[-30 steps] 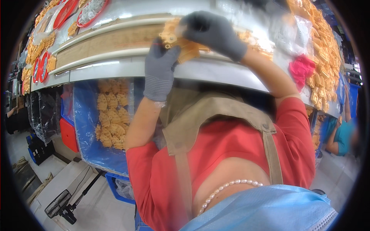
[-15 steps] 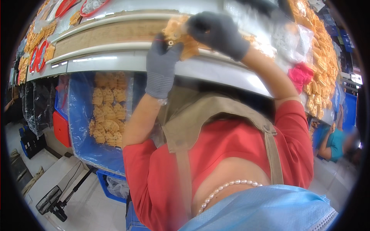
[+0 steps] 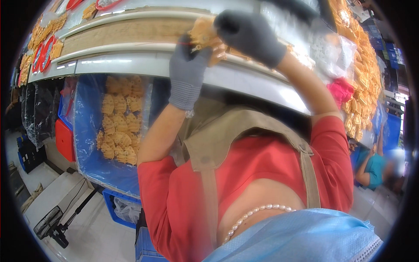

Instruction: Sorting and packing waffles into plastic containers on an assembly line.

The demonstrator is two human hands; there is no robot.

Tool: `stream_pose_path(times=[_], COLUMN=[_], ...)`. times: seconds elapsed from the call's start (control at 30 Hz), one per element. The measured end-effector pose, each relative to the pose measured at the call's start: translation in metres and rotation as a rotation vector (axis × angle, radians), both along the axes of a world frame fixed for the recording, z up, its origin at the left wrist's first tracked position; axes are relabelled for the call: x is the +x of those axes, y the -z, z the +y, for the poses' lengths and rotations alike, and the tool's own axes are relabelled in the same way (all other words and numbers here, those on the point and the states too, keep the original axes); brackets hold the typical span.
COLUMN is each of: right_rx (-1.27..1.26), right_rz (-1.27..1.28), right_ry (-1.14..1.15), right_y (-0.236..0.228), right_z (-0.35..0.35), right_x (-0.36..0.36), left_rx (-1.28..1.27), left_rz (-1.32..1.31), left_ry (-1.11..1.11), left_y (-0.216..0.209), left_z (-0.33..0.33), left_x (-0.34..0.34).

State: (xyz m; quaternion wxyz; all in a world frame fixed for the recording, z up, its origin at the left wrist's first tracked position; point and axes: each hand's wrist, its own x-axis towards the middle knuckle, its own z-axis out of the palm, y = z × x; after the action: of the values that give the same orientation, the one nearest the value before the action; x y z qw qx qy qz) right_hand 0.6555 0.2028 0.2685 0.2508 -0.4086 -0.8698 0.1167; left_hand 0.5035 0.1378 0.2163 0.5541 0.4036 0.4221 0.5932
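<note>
My left hand [image 3: 188, 70], in a grey knitted glove, is closed on an orange-yellow moulded plastic part [image 3: 203, 36] above the bench's front edge. The part has small round holes or bosses and stands tilted in the fingers. Against its right side is my right hand [image 3: 251, 37], also gloved in grey, with fingers curled and slightly blurred. Whatever those fingertips pinch is hidden behind the hand. More orange-yellow plastic [image 3: 238, 53] shows on the bench just below the right hand.
A blue lined bin [image 3: 87, 144] below the bench at left holds stacked orange-yellow parts [image 3: 120, 118]. A large heap of such parts [image 3: 364, 87] lies at right, beside a clear plastic bag [image 3: 340, 54] and a pink cloth [image 3: 339, 91]. Pale rails [image 3: 118, 50] run along the bench. A co-worker [image 3: 373, 170] is at far right.
My left hand and the plastic part have shifted slightly right, and the part's tilt looks different. My right hand has moved a little right, staying beside the part. The whole view has shifted slightly.
</note>
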Motion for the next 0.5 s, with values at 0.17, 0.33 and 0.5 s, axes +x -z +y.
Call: stream_pose_path(times=[0.17, 0.33, 0.5], right_rx=[0.110, 0.017, -0.057], right_rz=[-0.103, -0.101, 0.033], right_ry=[-0.031, -0.053, -0.054], right_y=[0.002, -0.001, 0.007], right_z=[0.000, 0.004, 0.005], right_x=[-0.006, -0.009, -0.004], left_rx=[0.080, -0.035, -0.070], left_rz=[0.106, -0.022, -0.168], left_ry=[-0.070, 0.059, 0.092], left_y=[0.001, -0.002, 0.000], left_z=[-0.001, -0.004, -0.003], left_x=[0.002, -0.002, -0.008])
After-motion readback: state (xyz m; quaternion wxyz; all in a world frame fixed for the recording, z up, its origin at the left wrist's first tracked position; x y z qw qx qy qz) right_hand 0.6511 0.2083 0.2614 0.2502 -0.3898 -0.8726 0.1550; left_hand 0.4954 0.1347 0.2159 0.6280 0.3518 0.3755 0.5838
